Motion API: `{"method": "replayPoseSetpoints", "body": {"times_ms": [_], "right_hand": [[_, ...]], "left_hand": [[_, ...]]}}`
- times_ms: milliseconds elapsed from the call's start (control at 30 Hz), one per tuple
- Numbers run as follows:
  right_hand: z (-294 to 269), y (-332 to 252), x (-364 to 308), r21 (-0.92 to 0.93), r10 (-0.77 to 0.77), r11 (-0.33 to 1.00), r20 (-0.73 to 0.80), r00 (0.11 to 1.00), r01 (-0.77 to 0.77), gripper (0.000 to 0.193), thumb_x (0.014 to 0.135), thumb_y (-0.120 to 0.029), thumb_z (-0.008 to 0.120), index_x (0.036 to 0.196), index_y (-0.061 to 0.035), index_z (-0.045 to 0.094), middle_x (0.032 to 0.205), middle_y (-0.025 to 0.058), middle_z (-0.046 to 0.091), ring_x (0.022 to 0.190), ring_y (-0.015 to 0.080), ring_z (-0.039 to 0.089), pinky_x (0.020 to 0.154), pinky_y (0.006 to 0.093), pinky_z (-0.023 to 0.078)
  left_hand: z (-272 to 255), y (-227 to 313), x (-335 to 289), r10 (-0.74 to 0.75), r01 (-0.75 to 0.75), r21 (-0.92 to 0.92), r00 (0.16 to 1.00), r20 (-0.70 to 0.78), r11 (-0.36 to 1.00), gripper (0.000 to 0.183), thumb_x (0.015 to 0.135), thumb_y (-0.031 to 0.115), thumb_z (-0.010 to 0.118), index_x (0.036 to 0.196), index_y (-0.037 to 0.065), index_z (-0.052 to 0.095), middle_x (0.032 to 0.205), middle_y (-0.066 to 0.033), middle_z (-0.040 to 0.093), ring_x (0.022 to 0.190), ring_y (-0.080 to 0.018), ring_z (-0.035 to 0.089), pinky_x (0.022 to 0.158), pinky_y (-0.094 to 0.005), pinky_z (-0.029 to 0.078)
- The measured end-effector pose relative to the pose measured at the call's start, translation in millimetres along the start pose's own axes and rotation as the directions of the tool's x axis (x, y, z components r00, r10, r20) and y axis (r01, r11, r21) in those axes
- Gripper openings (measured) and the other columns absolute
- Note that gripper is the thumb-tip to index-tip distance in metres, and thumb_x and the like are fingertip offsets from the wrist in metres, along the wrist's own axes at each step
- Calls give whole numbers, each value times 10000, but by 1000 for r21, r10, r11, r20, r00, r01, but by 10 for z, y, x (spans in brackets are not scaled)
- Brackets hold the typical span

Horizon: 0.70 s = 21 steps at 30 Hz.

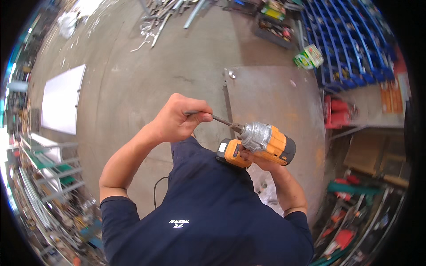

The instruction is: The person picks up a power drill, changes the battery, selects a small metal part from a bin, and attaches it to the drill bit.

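An orange and black cordless impact driver (276, 144) with a silver-grey nose lies across the front of my body, its nose pointing left. My right hand (257, 160) is closed around its grip, just above the battery pack (231, 153). From the nose a thin dark metal bit (222, 120) sticks out to the upper left. My left hand (184, 116) pinches the far end of that bit between thumb and fingers. The bit's near end meets the chuck (237, 127); whether it is fully seated I cannot tell.
A metal plate (275, 88) lies on the concrete floor ahead. Blue bin shelving (346, 48) stands at the upper right, with a green and white box (309, 56) beside it. A white panel (63, 99) is at the left, above a metal rack (57, 173). Metal strips (168, 13) lie far ahead.
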State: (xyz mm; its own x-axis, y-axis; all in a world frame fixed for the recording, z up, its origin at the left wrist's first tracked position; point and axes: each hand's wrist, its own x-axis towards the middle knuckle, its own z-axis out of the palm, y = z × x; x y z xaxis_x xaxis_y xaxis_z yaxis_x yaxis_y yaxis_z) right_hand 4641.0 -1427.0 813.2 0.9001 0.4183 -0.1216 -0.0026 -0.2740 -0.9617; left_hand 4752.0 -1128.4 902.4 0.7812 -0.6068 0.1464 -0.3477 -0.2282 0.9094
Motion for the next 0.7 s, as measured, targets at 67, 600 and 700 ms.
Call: {"method": "replayPoseSetpoints", "body": {"times_ms": [67, 600, 700], "right_hand": [[90, -49, 399, -107, -86, 990, 73, 994, 93, 202, 914, -84, 762, 1094, -84, 671, 934, -18, 674, 836, 86, 634, 762, 257, 535], [1706, -985, 4243, -277, -502, 768, 302, 811, 578, 366, 826, -171, 804, 1179, -147, 712, 1114, 52, 733, 923, 263, 721, 804, 361, 563], [1969, -946, 5049, 242, 170, 928, 397, 902, -282, 205, 887, -172, 780, 1071, -121, 707, 997, 29, 715, 946, 231, 677, 850, 379, 528]], "left_hand": [[-345, -132, -148, 11, -11, 3, 997, -81, 1000, 71, 910, 57, 717, 878, 3, 683, 675, -113, 595, 559, -199, 492, 553, -320, 416], [-3058, -1859, -773, -398, -376, -889, 797, -454, 260, 207, 1009, 183, 675, 1109, 2, 677, 752, -94, 689, 544, -71, 482, 470, -228, 299], [-3631, -2217, -709, -439, -408, -856, 737, -514, 318, 207, 1017, 220, 658, 1099, 31, 673, 719, -96, 696, 446, -65, 366, 448, -238, 294]]}}
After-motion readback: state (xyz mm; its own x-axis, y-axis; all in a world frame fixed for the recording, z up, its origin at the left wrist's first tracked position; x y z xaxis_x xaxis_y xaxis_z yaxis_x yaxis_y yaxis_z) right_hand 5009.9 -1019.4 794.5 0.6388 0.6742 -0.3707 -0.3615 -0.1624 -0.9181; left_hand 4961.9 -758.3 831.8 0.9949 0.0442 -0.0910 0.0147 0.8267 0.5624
